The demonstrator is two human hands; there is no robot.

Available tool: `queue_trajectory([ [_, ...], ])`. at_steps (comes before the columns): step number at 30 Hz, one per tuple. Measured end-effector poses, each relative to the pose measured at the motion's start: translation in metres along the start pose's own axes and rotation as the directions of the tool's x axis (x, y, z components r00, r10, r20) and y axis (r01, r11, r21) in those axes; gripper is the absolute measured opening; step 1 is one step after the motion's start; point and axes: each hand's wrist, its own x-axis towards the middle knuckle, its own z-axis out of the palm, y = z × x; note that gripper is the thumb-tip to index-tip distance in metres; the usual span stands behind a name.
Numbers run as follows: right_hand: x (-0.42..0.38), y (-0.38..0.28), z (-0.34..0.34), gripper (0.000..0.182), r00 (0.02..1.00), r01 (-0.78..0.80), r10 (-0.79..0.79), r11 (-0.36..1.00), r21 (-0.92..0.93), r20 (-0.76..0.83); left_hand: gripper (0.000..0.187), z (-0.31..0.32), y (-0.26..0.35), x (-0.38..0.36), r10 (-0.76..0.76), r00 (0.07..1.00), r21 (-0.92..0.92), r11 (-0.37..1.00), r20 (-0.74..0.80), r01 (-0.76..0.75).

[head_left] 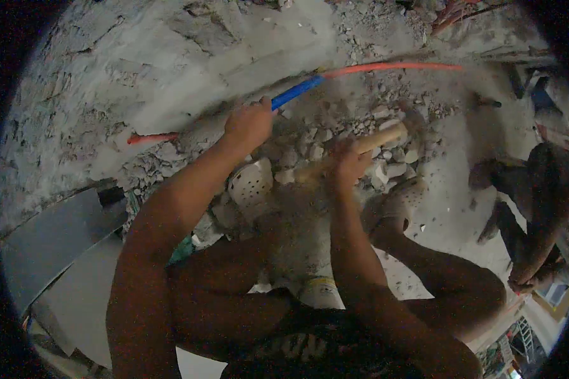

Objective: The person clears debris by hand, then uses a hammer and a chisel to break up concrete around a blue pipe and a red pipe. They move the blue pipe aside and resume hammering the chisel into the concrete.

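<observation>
My left hand (250, 125) is closed around a blue rod or tube (297, 92). Its far end meets an orange tube (392, 66) lying along the foot of the rough wall. Lower and to the right, my right hand (349, 163) grips a wooden handle (382, 137) that sticks out on both sides of the fist; no tool head shows clearly. Broken rubble (392, 169) lies under and around this hand. Another short piece of orange tube (153, 138) shows left of my left hand.
My feet, in pale perforated clogs (251, 186), stand among the rubble. At the right sits another person (537, 215), hands low. A grey panel (60, 237) leans at the left. Between my legs is a white container (320, 292). A small ladder (525, 338) appears lower right.
</observation>
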Motion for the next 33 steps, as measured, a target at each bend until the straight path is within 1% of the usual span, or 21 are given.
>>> queue_trajectory([
  [1,-0.005,0.015,0.009,0.012,1.000,-0.004,0.001,0.992,-0.124,-0.027,0.035,-0.001,0.002,0.000,-0.002,1.000,0.005,1.000,0.007,0.002],
  [3,-0.015,0.040,0.037,0.010,0.998,-0.017,0.003,0.969,-0.246,-0.060,0.037,-0.007,0.008,0.004,-0.083,0.995,-0.030,0.996,0.053,0.085],
  [6,-0.032,0.056,0.097,0.012,0.967,-0.109,0.143,0.980,-0.167,0.210,0.039,-0.013,0.010,0.009,-0.121,0.985,-0.099,0.986,0.122,0.133],
  [7,-0.029,0.053,0.097,0.012,0.967,-0.105,0.139,0.981,-0.164,0.212,0.039,-0.015,0.010,0.010,-0.121,0.986,-0.098,0.986,0.117,0.133],
  [9,-0.016,0.035,0.092,0.013,0.993,-0.032,0.068,0.946,-0.322,0.101,0.039,-0.016,0.008,0.014,-0.131,0.988,-0.046,0.990,0.086,0.135],
  [10,-0.011,0.025,0.084,0.013,0.992,-0.028,0.066,0.945,-0.325,0.107,0.039,-0.015,0.007,0.016,-0.136,0.987,-0.050,0.989,0.084,0.141],
  [11,-0.007,0.010,0.074,0.011,0.998,0.022,-0.014,0.985,-0.169,0.053,0.039,-0.015,0.007,0.016,-0.145,0.984,-0.071,0.986,0.107,0.153],
  [13,-0.022,-0.018,0.069,0.009,0.998,0.054,-0.054,0.998,-0.028,-0.013,0.039,-0.007,0.007,0.010,-0.161,0.974,-0.093,0.980,0.161,0.177],
  [15,-0.026,-0.049,0.079,0.011,0.984,0.052,0.005,0.948,0.315,-0.177,0.039,-0.003,0.005,0.018,-0.125,0.976,-0.111,0.983,0.176,0.146],
  [16,-0.025,-0.041,0.080,0.011,0.984,0.054,0.003,0.947,0.316,-0.176,0.039,-0.004,0.005,0.019,-0.125,0.977,-0.111,0.983,0.174,0.146],
  [17,-0.020,-0.016,0.081,0.011,0.999,-0.040,0.038,0.993,0.110,0.020,0.039,-0.004,0.006,0.021,-0.131,0.975,-0.114,0.982,0.177,0.152],
  [19,-0.011,0.049,0.077,0.011,0.909,-0.092,0.221,0.933,-0.347,0.353,0.039,-0.001,0.006,0.020,-0.133,0.975,-0.122,0.980,0.176,0.156],
  [21,-0.009,0.086,0.075,0.011,0.821,-0.025,0.330,0.836,-0.548,0.466,0.036,-0.001,0.004,0.023,-0.180,0.980,-0.239,0.951,0.087,0.196],
  [22,-0.019,0.103,0.068,0.021,0.887,0.009,0.187,0.907,-0.420,0.423,0.036,-0.005,0.004,0.024,-0.184,0.980,-0.247,0.949,0.073,0.196],
  [24,-0.035,0.083,0.051,0.031,0.929,0.061,0.058,0.950,-0.305,0.366,0.034,-0.013,0.009,0.017,-0.161,0.978,-0.108,0.978,0.130,0.176],
  [26,-0.034,0.007,0.044,0.025,0.970,-0.226,0.232,0.970,-0.085,0.067,0.034,-0.014,0.009,0.012,-0.171,0.973,-0.146,0.970,0.153,0.193],
  [27,-0.017,0.003,0.033,0.020,1.000,-0.022,0.024,0.994,-0.104,0.016,0.033,-0.015,0.009,0.011,-0.174,0.969,-0.172,0.964,0.175,0.204],
  [29,-0.007,-0.010,0.034,0.019,0.983,0.176,-0.181,0.975,-0.134,-0.027,0.032,-0.012,0.009,0.008,-0.166,0.974,-0.205,0.959,0.154,0.196],
  [31,-0.014,-0.053,0.056,0.013,0.998,0.025,-0.011,0.976,0.217,-0.066,0.032,-0.009,0.010,0.008,-0.146,0.980,-0.234,0.956,0.135,0.175],
  [32,-0.016,-0.029,0.062,0.013,0.998,0.025,-0.011,0.975,0.220,-0.067,0.031,-0.007,0.010,0.009,-0.146,0.983,-0.218,0.962,0.107,0.167],
  [33,-0.017,0.017,0.067,0.010,0.995,0.087,-0.089,0.995,0.038,0.050,0.031,-0.005,0.009,0.011,-0.147,0.986,-0.204,0.966,0.078,0.160],
])
